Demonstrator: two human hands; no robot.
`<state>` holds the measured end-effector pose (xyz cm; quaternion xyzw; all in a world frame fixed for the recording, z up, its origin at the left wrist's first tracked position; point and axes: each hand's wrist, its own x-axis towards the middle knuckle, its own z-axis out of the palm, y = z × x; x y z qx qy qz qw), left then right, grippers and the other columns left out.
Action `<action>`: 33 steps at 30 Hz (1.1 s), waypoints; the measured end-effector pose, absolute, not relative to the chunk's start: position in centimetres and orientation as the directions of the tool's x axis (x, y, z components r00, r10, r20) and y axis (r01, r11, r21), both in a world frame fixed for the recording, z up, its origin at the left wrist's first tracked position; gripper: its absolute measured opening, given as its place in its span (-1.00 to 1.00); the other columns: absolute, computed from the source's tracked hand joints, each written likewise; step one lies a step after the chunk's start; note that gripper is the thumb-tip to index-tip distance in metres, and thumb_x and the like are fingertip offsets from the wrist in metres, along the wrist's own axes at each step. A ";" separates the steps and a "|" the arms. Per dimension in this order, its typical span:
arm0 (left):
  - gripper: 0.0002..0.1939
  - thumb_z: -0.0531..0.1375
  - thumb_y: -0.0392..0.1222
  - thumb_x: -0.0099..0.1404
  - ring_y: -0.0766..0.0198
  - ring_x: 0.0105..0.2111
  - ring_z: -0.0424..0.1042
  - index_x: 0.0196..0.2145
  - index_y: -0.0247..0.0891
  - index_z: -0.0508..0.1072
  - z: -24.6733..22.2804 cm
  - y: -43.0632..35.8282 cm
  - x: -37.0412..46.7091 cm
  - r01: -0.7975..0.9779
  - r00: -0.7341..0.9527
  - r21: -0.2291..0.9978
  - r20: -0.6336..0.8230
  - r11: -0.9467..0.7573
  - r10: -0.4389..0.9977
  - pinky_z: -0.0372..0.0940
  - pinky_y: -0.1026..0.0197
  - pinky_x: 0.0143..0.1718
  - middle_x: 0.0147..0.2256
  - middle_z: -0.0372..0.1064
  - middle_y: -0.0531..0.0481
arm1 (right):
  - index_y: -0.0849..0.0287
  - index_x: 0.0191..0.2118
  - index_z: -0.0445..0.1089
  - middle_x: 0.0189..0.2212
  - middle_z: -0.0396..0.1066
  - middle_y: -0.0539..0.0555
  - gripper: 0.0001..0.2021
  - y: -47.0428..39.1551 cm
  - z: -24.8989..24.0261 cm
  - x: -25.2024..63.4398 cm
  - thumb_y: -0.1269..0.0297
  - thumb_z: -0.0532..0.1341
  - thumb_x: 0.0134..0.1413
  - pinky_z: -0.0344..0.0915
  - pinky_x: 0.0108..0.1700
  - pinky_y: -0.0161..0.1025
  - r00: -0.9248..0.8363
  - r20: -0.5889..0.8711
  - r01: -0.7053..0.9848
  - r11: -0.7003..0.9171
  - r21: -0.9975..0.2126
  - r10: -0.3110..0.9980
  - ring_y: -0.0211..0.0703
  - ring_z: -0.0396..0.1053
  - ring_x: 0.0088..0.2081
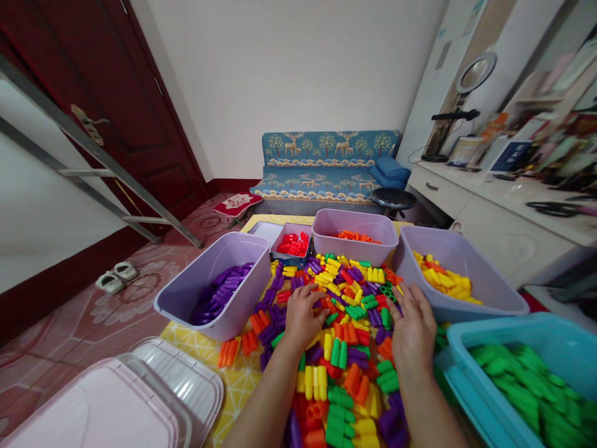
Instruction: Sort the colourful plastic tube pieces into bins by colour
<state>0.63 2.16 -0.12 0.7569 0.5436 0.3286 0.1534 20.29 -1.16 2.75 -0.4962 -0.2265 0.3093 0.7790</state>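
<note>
Across the lower centre of the frame, multicoloured plastic tube blocks point(339, 353) lie heaped between lilac bins point(248, 305) and a turquoise bin point(559, 342). The left hand point(303, 316) half-curls mid-heap — its grip cannot be told — while the right hand point(413, 323), right of centre, has fingers loosely open, holding nothing visible.

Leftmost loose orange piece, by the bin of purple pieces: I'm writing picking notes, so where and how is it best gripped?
Probably pinch the orange piece across its outer long sides, from above and the near side: its tubes lie side by side on the yellow cloth, while the lavender bin's wall rises behind it.
</note>
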 end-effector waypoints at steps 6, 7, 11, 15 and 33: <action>-0.68 0.32 -0.22 0.08 0.07 0.01 0.28 -0.15 -0.09 0.51 0.1 2.1 0.7 0.732 0.190 0.586 0.314 -0.347 0.930 0.19 0.01 0.03 0.02 0.36 -0.02 | 0.24 0.02 0.34 0.03 0.36 0.28 -0.48 -0.6 -0.5 20.4 0.02 0.20 -0.03 0.18 0.11 0.09 0.444 0.154 0.194 0.073 -0.978 0.883 0.09 0.30 0.07; -0.69 0.32 -0.21 0.09 0.08 -0.01 0.29 -0.16 -0.09 0.51 0.2 2.0 0.8 0.730 0.190 0.588 0.315 -0.348 0.930 0.20 0.01 0.02 0.01 0.37 -0.01 | 0.24 0.05 0.32 0.05 0.35 0.28 -0.45 -0.4 -0.9 20.2 0.03 0.20 -0.04 0.17 0.12 0.11 0.385 0.181 0.309 0.059 -0.949 0.905 0.11 0.28 0.09; -0.79 0.30 -0.17 0.11 0.12 -0.10 0.35 -0.24 -0.13 0.51 0.4 2.0 0.9 0.707 0.186 0.612 0.324 -0.355 0.928 0.23 0.07 -0.04 -0.13 0.43 -0.01 | 0.16 0.10 0.30 0.10 0.32 0.20 -0.46 -0.1 -1.5 18.5 0.17 0.19 -0.06 0.08 0.20 0.09 0.179 0.294 0.619 0.125 -0.775 0.939 0.06 0.20 0.16; -0.84 0.20 -0.10 0.23 0.17 -0.20 0.39 -0.27 -0.20 0.48 0.5 2.0 0.8 0.677 0.134 0.653 0.343 -0.339 0.930 0.24 0.15 -0.14 -0.28 0.46 -0.02 | 0.20 0.00 0.39 0.01 0.40 0.18 -0.60 -0.4 -0.9 17.0 0.31 0.13 -0.01 0.19 0.15 -0.03 -0.002 0.244 0.612 0.195 -0.767 0.970 -0.03 0.32 0.07; -0.84 0.16 -0.12 0.26 0.15 -0.20 0.40 -0.32 -0.17 0.53 0.9 1.6 0.8 0.709 0.151 0.622 0.325 -0.331 0.934 0.22 0.12 -0.12 -0.32 0.48 -0.03 | 0.04 -0.14 0.47 -0.15 0.48 0.08 -0.76 -5.1 8.9 18.7 0.16 0.14 0.11 0.34 -0.08 -0.16 -0.077 0.266 0.690 0.244 -0.681 0.961 -0.07 0.44 -0.14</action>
